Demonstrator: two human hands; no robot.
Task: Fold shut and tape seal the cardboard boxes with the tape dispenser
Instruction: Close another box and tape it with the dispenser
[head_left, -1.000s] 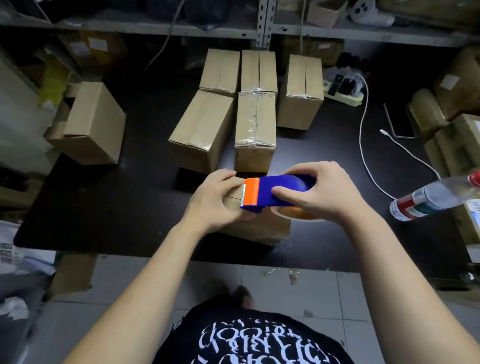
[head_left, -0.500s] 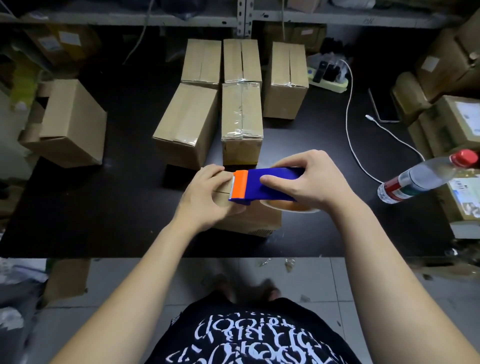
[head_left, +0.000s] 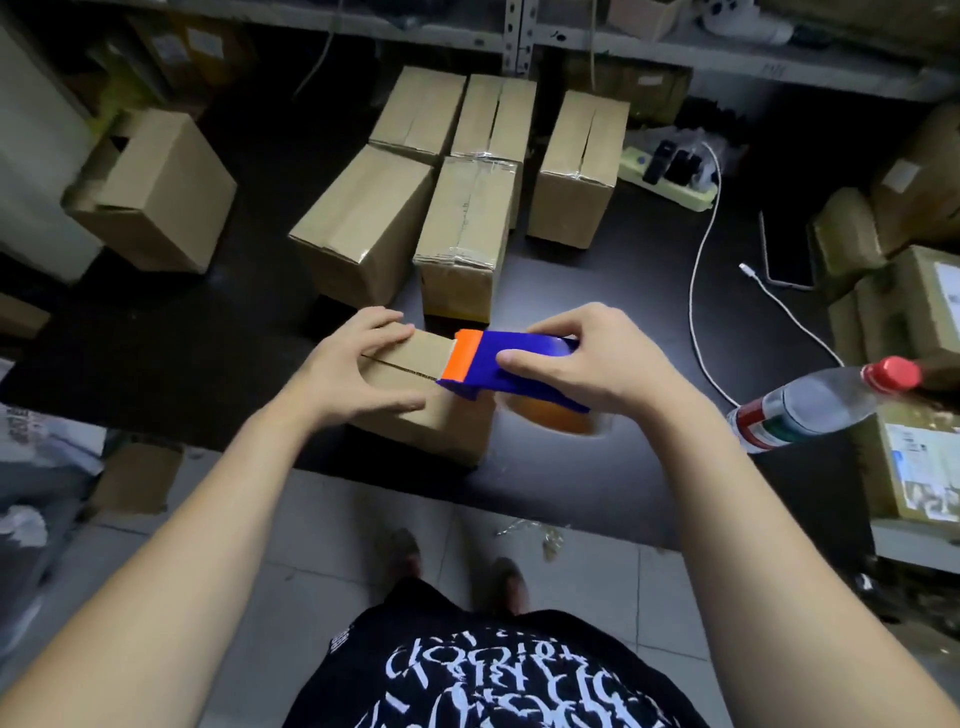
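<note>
the left hand covers the near end of the box and its flap seam there, and the tape dispenser hides the seam's other end. the right hand wraps the dispenser's handle, so the orange tape roll beneath shows only as a blurred smear. the bottle at the right is blurred, its label unreadable, and the stacked parcels behind it run off the frame's edge.

Five taped boxes stand behind the near box on the table.
</note>
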